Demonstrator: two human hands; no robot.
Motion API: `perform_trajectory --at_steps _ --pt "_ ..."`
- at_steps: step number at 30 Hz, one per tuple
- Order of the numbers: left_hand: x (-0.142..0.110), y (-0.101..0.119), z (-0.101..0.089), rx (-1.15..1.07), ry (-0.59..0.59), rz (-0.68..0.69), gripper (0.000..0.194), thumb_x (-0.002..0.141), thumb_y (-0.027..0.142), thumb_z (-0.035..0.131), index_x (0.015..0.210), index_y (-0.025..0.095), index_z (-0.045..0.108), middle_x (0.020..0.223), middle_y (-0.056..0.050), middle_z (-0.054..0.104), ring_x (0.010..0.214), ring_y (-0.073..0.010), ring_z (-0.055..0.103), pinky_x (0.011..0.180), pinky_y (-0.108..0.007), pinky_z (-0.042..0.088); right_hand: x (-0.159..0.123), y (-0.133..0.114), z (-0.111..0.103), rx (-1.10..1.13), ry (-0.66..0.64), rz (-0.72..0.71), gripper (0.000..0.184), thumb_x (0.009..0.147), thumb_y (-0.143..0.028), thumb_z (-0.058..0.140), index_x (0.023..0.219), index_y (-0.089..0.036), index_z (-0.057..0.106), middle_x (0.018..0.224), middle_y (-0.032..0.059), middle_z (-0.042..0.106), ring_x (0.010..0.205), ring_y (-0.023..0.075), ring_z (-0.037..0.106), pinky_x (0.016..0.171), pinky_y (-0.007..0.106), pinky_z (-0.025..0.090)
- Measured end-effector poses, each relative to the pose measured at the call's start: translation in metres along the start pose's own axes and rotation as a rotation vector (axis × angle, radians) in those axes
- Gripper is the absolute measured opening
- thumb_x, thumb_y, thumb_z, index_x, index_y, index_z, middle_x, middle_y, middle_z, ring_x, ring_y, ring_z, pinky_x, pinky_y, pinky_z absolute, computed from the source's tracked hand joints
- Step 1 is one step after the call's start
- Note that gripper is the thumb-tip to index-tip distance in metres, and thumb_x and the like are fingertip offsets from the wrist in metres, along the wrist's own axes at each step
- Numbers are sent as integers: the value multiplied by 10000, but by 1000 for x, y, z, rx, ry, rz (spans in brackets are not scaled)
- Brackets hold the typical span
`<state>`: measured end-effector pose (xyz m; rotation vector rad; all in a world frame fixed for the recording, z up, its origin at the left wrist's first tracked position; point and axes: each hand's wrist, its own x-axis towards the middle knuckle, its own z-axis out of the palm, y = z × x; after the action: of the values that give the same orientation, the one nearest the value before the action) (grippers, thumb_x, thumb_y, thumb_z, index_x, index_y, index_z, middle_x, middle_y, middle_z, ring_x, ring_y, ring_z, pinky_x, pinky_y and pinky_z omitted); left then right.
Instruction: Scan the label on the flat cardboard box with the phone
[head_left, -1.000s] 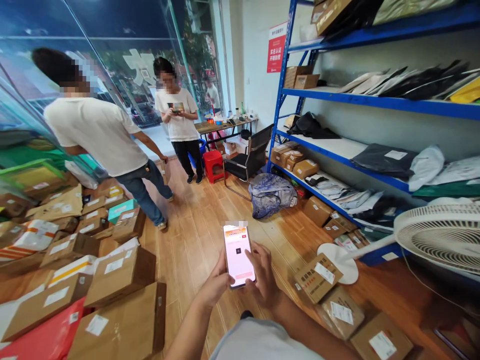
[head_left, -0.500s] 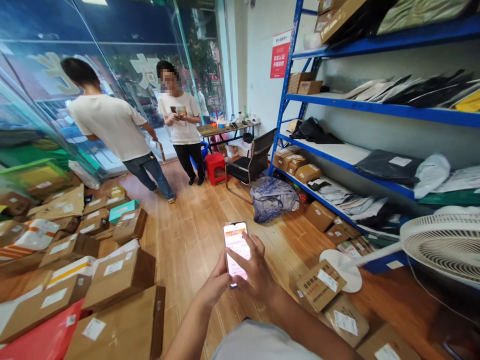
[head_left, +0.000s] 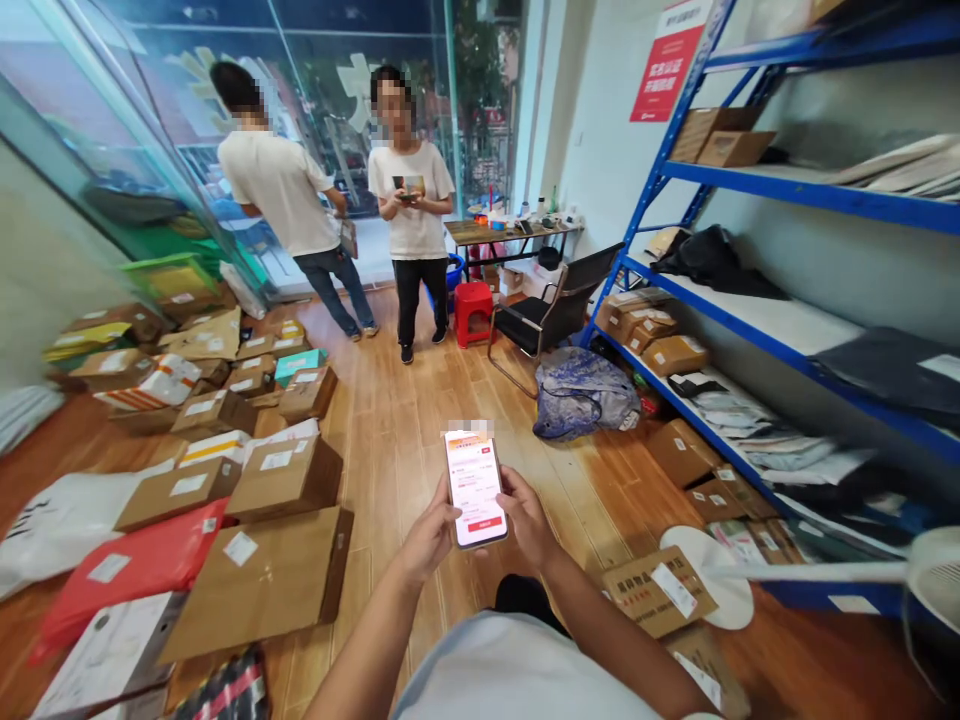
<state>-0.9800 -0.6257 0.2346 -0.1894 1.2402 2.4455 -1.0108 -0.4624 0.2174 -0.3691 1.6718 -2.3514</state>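
Phone [head_left: 476, 490] in both hands, low centre, screen lit and facing up. Left hand [head_left: 430, 530]: grip closed on its left edge. Right hand [head_left: 529, 520]: grip closed on its right edge, thumb at screen. Clock taken from phone. Floor, 8 to 10: boxes [head_left: 214, 412], visible ones shut, labelled, contents hidden; red bag [head_left: 127, 560] at 8, contents hidden. Shelf [head_left: 817, 197], 1 to 3: two small boxes and flat bags on an upper level, dark bags on the middle one, boxes and pale bags on the lowest. Sack [head_left: 574, 395] on floor between 1 and 2, contents hidden. At 12: stool [head_left: 474, 312], blue bin [head_left: 454, 275] partly hidden, contents can't tell, desk [head_left: 469, 233] with small items.
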Motion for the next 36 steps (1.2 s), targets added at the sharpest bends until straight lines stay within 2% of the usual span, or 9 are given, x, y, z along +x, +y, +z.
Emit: perform_trajectory --at_steps 4,9,13,17,24,27,30,33,36 --pt "10 6 -8 -28 89 89 820 803 234 590 1518 341 202 1433 -71 484 1266 -310 470 922 -409 505 34 0 6 15 -56 76 256 876 -378 546 1060 -210 606 1000 41 691 878 217 652 760 316 512" --pt "30 17 -24 -58 92 196 779 746 255 552 1482 307 301 1471 -63 433 1240 -327 479 893 -411 516 97 4 16 -27 -133 161 246 831 -356 625 1015 -198 588 949 37 695 822 204 657 700 307 519" --pt "47 27 -35 24 200 230 828 743 265 528 1508 354 223 1477 -80 409 1134 -317 547 734 -373 552 147 14 31 -86 -194 195 363 768 -384 736 1021 -195 558 938 35 700 817 205 666 710 320 530" --pt "61 38 -41 57 343 260 854 758 265 508 1526 366 146 1440 -101 440 1018 -271 601 661 -311 535 185 25 46 -109 -276 221 438 710 -370 803 1016 -195 545 934 30 698 820 198 666 734 317 528" --pt "65 52 -56 -23 552 341 954 749 292 510 1534 347 -28 1430 -132 442 942 -255 633 624 -298 525 226 42 76 -24 -540 337 363 806 -401 705 1061 -199 545 932 26 698 806 189 667 697 305 535" --pt "50 52 -65 -70 651 395 990 738 316 525 1528 330 -72 1418 -142 455 928 -259 639 612 -301 529 229 52 103 -5 -671 390 385 786 -374 731 1071 -195 544 954 29 701 829 189 669 722 304 535" --pt "18 47 -70 -104 774 453 989 720 298 535 1532 330 -30 1398 -135 479 922 -256 642 599 -296 529 214 63 138 5 -789 455 454 735 -348 779 1089 -187 545 974 41 709 837 199 673 736 316 535" --pt "-32 34 -72 -143 890 495 960 708 288 535 1533 333 46 1382 -125 497 924 -255 644 590 -287 526 177 74 180 13 -881 537 494 671 -312 827 1067 -180 562 960 45 717 825 203 672 732 312 528" --pt "-99 11 -74 -186 984 561 946 710 313 539 1530 323 68 1379 -132 498 932 -267 646 593 -303 538 120 84 224 55 -981 612 435 710 -360 786 1044 -184 569 932 38 717 793 200 672 706 307 525"
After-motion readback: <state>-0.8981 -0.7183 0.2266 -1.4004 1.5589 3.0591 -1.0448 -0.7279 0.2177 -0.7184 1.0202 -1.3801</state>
